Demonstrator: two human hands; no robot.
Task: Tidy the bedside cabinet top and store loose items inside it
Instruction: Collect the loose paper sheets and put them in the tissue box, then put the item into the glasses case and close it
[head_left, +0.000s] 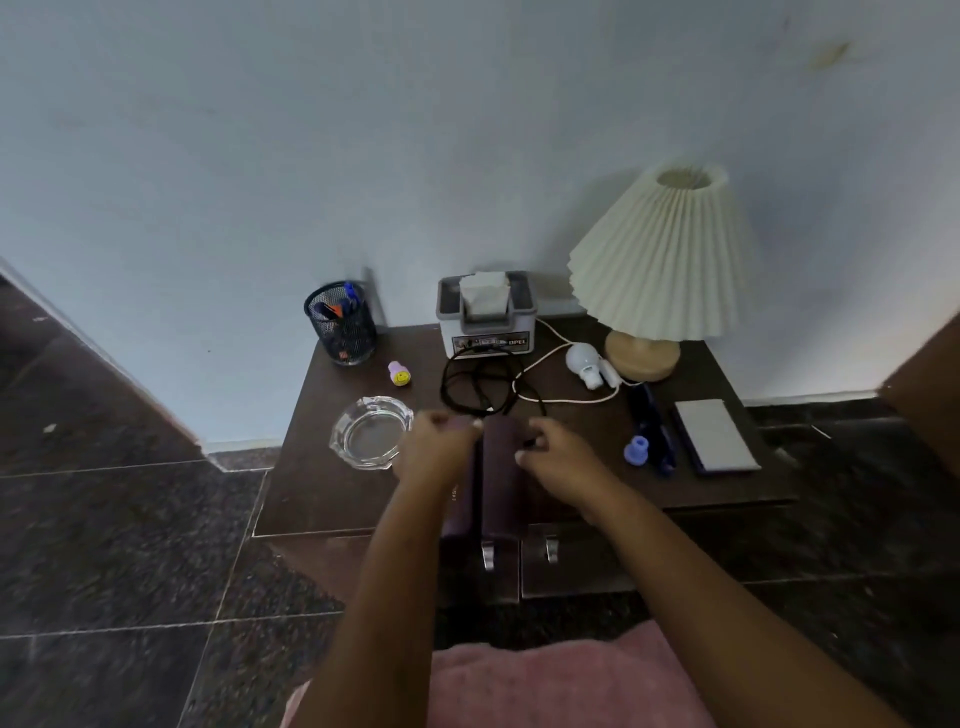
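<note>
The black cable (480, 389) lies in a loose coil at the middle of the bedside cabinet (322, 499) top, just in front of the grey tissue box (485, 317). One end of it runs toward me to my right hand (558, 454). That hand's fingers are curled, and thumb and forefinger pinch the cable's end, though the blur makes this hard to read. Between my hands stands a dark purple item (498, 467), flat and reaching past the cabinet's front edge; I cannot tell what it is. My left hand (441, 447) has its fingers curled over the top left edge of it and grips it.

Just left of my left hand sits a glass ashtray (371, 434). Behind it stands a small pink and yellow smiley bottle (399, 374), and at the back left corner a black mesh pen pot (340, 325) with pens in it. To the right, a white cord (561, 400) loops past a white bulb (584, 364) to the lamp (660, 260) on its wooden base. Nearer me on that side lie a dark blue pen (652, 426), a small lilac cap (638, 449) touching it, and a grey pad (717, 436).

Below the top, two drawer handles (487, 553) show. Pink cloth (561, 675) covers my lap.
</note>
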